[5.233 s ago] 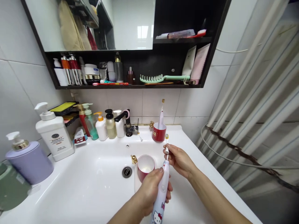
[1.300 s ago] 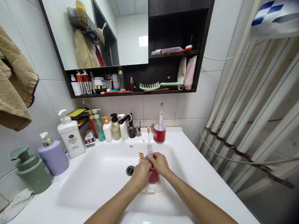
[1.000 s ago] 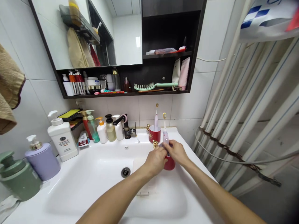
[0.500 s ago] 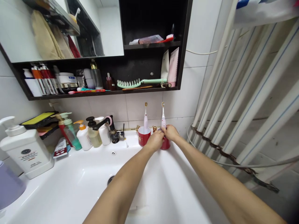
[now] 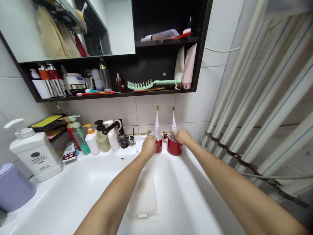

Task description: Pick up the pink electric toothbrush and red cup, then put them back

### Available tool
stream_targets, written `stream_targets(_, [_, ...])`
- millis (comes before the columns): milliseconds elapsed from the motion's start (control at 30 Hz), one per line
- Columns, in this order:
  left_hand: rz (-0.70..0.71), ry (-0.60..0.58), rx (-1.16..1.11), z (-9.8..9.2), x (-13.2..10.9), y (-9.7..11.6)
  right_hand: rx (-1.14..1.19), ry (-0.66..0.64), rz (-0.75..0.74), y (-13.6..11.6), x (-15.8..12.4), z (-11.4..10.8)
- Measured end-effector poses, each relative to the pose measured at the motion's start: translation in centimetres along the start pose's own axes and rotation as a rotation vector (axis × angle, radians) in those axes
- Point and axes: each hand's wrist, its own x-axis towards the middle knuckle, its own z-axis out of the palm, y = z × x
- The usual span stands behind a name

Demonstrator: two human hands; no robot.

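Observation:
Two red cups stand side by side at the back of the white sink counter (image 5: 195, 182). My left hand (image 5: 149, 146) wraps around the left red cup (image 5: 159, 143), which holds an upright electric toothbrush (image 5: 156, 122). My right hand (image 5: 182, 136) rests on the rim of the right red cup (image 5: 174, 148), next to the second electric toothbrush (image 5: 173, 121) standing in it. Both arms reach forward over the basin.
A black faucet (image 5: 117, 129) and several pump bottles (image 5: 93, 140) line the back left. A large white dispenser (image 5: 34, 153) and a purple one (image 5: 13, 187) stand at left. A dark shelf (image 5: 117, 93) with a green comb (image 5: 151, 84) hangs above. A striped curtain (image 5: 269, 98) hangs at right.
The cup with the toothbrush was carried from the basin to the back of the counter beside the other cup. My left hand has since shifted onto the left cup.

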Motion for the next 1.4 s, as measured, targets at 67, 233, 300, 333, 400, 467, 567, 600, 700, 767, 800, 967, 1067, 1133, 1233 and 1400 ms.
stream_targets(67, [-0.013, -0.012, -0.009, -0.5, -0.8, 0.1, 0.027, 0.076, -0.024, -0.6, -1.0, -0.5])
stream_targets(233, [0.007, 0.01, -0.111, -1.2, -4.8, 0.3, 0.153, 0.161, -0.168, -3.1, -5.1, 1.0])
stream_targets(300, [-0.002, 0.008, -0.176, -1.3, -7.0, 0.2, 0.215, 0.088, -0.226, -4.3, -7.0, 2.8])
stream_targets(333, [-0.009, 0.0, -0.204, -1.3, -8.0, 0.1, 0.242, 0.044, -0.248, -4.9, -7.8, 3.8])
stream_targets(400, [-0.025, -0.023, -0.247, -1.3, -10.0, 0.0, 0.288, -0.037, -0.281, -5.9, -9.4, 5.7])
stream_targets(467, [-0.043, -0.048, -0.274, -1.3, -11.7, -0.1, 0.324, -0.113, -0.306, -6.7, -10.5, 7.2])
stream_targets(567, [-0.047, -0.084, -0.295, -1.4, -13.7, -0.1, 0.361, -0.233, -0.348, -7.7, -11.5, 8.3])
stream_targets(600, [-0.043, -0.1, -0.296, -1.4, -14.3, -0.2, 0.367, -0.272, -0.366, -8.0, -11.7, 8.5])
stream_targets(700, [-0.03, -0.142, -0.28, -1.4, -15.3, -0.2, 0.372, -0.361, -0.415, -8.9, -12.0, 9.0])
stream_targets(767, [-0.019, -0.148, -0.269, -1.5, -15.6, -0.3, 0.376, -0.379, -0.429, -9.3, -12.2, 9.2])
stream_targets(800, [-0.013, -0.147, -0.264, -1.5, -15.7, -0.4, 0.383, -0.373, -0.431, -9.5, -12.2, 9.2])
stream_targets(967, [-0.02, -0.21, -0.23, -2.1, -15.9, -0.7, 0.486, -0.252, -0.414, -9.7, -12.0, 7.9])
stream_targets(1067, [-0.043, -0.16, -0.3, -2.4, -16.2, -1.0, 0.574, -0.16, -0.4, -9.4, -12.2, 5.6])
stream_targets(1133, [-0.103, -0.033, -0.423, -2.7, -16.1, -1.3, 0.63, -0.137, -0.407, -9.1, -13.0, 4.1])
stream_targets(1233, [-0.323, 0.219, -0.772, -3.6, -15.2, -1.5, 0.695, -0.222, -0.431, -8.4, -15.4, 3.2])
stream_targets(1400, [-0.592, 0.252, -1.57, -4.8, -13.4, -1.0, 1.013, -0.699, -0.31, -7.5, -19.7, 4.8])
